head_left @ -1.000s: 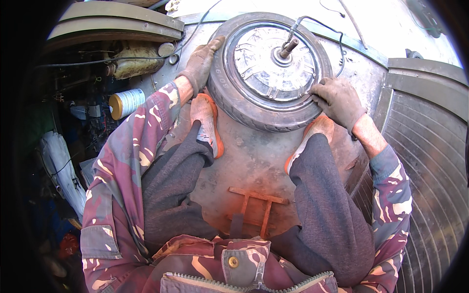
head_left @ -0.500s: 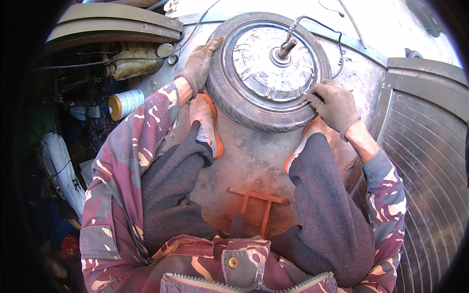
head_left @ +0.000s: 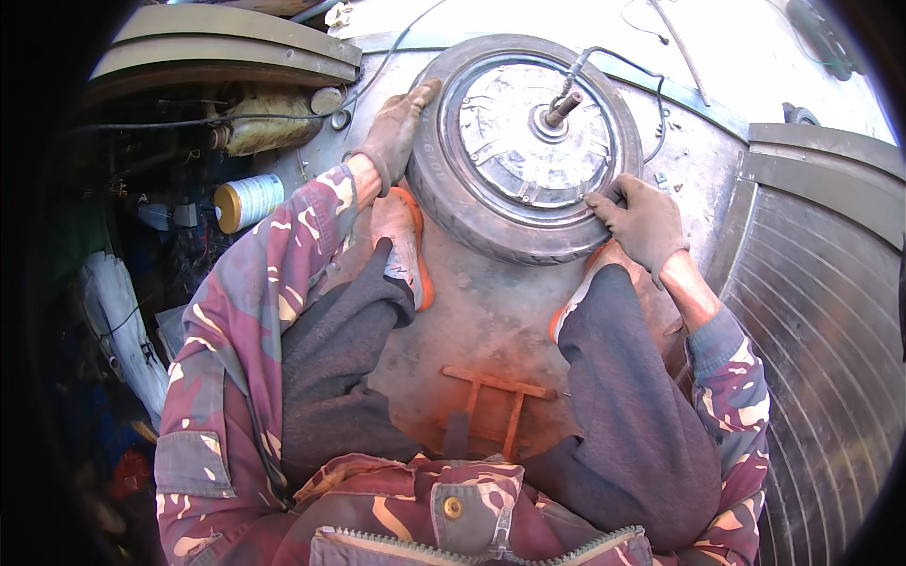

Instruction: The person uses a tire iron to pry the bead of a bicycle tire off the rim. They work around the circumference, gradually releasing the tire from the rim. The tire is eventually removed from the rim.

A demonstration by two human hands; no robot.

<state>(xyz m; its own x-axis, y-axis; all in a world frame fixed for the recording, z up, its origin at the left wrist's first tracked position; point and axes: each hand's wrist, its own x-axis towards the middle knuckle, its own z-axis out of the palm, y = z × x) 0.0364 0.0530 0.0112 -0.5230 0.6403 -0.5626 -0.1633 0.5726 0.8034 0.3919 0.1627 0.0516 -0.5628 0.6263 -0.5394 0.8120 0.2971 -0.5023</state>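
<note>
A hub-motor wheel with a black tyre and a silver motor cover lies on its side in front of my feet. From its middle stands a bare axle, with a black cable looping off it. My left hand, in a grey-brown work glove, grips the tyre's left edge; some of its fingers are hidden. On the lower right, my gloved right hand has thumb and fingers pinched at the seam between tyre and rim. Whether anything small is between those fingertips cannot be made out.
Between my feet lies a reddish wooden frame. A thread spool and a dirty cylinder sit among dark clutter on the left. A ribbed metal panel borders the right side; a thin rod lies beyond the wheel.
The wheel appears slightly further right and lower, the view having shifted a little. My right hand has turned slightly, its fingertips staying at the rim. My left hand keeps its place on the tyre.
</note>
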